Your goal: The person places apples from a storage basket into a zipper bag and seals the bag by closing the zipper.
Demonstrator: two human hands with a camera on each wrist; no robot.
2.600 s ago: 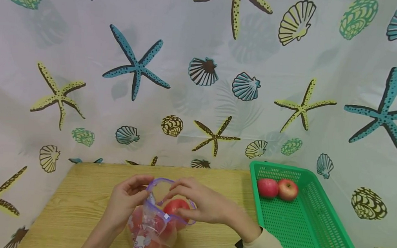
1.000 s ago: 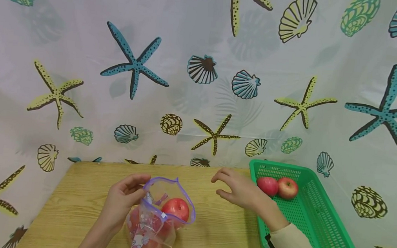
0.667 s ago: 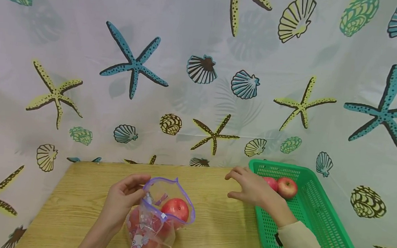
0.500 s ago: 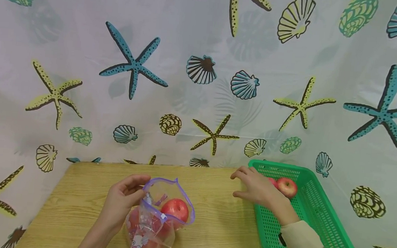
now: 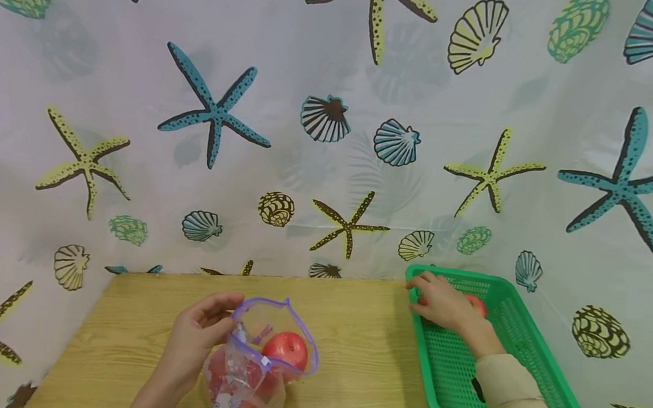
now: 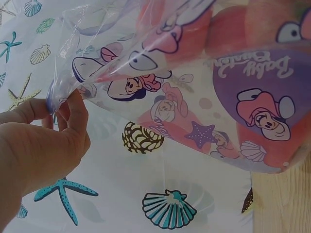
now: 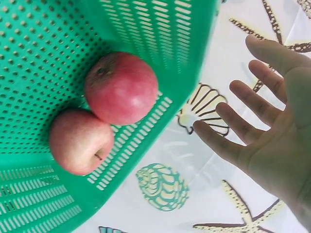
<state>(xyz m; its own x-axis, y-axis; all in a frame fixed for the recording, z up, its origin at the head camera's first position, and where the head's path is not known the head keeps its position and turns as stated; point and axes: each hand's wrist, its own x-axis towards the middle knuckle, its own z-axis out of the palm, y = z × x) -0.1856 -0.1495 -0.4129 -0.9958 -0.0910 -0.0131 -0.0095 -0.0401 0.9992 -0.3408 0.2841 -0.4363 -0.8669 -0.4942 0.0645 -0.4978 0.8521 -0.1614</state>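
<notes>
Head view: in the left hand (image 5: 199, 322), pinched between thumb and fingers by its purple rim, a clear plastic zip bag (image 5: 241, 384). Visible only from above: the gaping mouth, with a glossy round red apple (image 5: 286, 349) just inside; below, blurred reddish shapes. Beneath, a yellowish wood-grain table (image 5: 347, 368). At the far left corner of a rectangular green plastic basket (image 5: 448, 370), the right hand (image 5: 440, 301), masking most of the contents.

Left wrist view: same pinch. Readable only here: thin, crinkled printing with pink cartoon figures (image 6: 170, 108), a purple disc (image 6: 231, 92), a small purple starfish (image 6: 200, 134).

Right wrist view: right hand spread, fingers apart. Uncovered here, inside the basket: a smooth deep-red round apple (image 7: 121, 88), touching a paler, cream-flecked round apple (image 7: 81, 141) with stem in its dimple. Slotted walls; floor of small holes.
</notes>
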